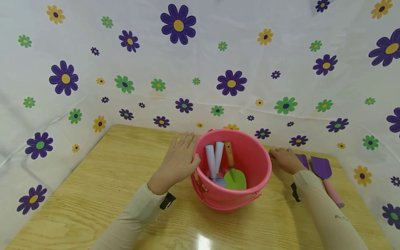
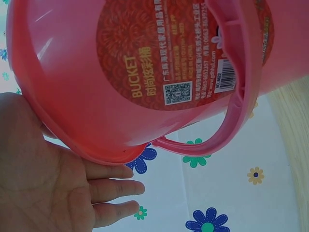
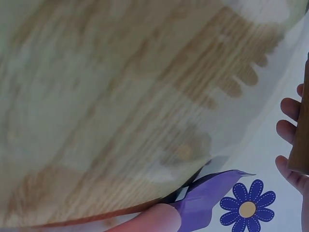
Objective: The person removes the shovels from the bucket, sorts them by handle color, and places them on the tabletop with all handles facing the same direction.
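A pink bucket [image 1: 232, 199] stands on the wooden table, its mouth facing up toward the head camera. My left hand [image 1: 178, 163] touches the left of its rim with straight fingers; the left wrist view shows the open palm [image 2: 53, 183] against the edge. Inside the bucket are a green shovel [image 1: 235, 178] with a wooden handle and two tools with pale blue handles [image 1: 210, 161]. Right of the bucket, my right hand [image 1: 285, 160] grips a brown wooden handle [image 3: 300, 130]; the tool's other end is hidden.
At the table's right lies a purple shovel [image 1: 322, 167] with a pink handle [image 1: 333, 193]. Another purple blade [image 1: 302, 160] shows partly behind my right hand. A white flower-patterned sheet [image 1: 200, 62] hangs behind the table [image 1: 93, 180] and along its sides.
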`<action>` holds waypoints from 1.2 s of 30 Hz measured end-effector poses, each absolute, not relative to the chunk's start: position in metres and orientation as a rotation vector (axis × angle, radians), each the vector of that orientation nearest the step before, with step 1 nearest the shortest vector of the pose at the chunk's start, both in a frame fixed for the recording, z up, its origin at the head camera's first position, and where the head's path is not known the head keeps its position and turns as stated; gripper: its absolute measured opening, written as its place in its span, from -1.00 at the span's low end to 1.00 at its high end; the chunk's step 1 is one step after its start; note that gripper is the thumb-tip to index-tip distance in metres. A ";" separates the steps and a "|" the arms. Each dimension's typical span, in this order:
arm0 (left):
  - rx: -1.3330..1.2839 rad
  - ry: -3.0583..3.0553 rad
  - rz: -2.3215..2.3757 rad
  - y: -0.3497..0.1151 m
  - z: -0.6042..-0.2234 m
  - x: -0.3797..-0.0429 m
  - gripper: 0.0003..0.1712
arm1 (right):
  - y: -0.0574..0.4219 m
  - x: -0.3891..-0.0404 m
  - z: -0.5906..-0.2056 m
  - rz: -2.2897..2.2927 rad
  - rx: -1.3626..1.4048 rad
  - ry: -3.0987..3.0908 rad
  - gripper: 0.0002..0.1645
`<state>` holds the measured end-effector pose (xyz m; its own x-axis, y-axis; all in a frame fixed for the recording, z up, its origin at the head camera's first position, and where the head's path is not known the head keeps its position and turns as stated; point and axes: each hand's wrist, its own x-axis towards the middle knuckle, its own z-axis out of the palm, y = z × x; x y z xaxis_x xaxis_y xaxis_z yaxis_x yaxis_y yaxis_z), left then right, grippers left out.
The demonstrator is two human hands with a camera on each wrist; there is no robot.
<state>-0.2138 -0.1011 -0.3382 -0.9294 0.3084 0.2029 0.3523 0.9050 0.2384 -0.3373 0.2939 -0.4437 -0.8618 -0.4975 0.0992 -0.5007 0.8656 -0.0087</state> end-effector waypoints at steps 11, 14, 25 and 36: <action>-0.515 -2.908 -0.414 -0.100 -0.337 -0.212 -0.28 | 0.295 -0.334 -0.442 -0.036 0.824 -2.961 -0.79; -0.516 -2.912 -0.420 -0.100 -0.337 -0.212 -0.28 | 0.294 -0.335 -0.442 -0.053 0.817 -2.974 -0.77; -0.520 -2.905 -0.407 -0.102 -0.337 -0.213 -0.29 | 0.291 -0.337 -0.445 -0.078 0.831 -2.977 -0.75; -0.520 -2.909 -0.409 -0.101 -0.337 -0.214 -0.29 | 0.297 -0.337 -0.445 -0.029 0.826 -2.976 -0.71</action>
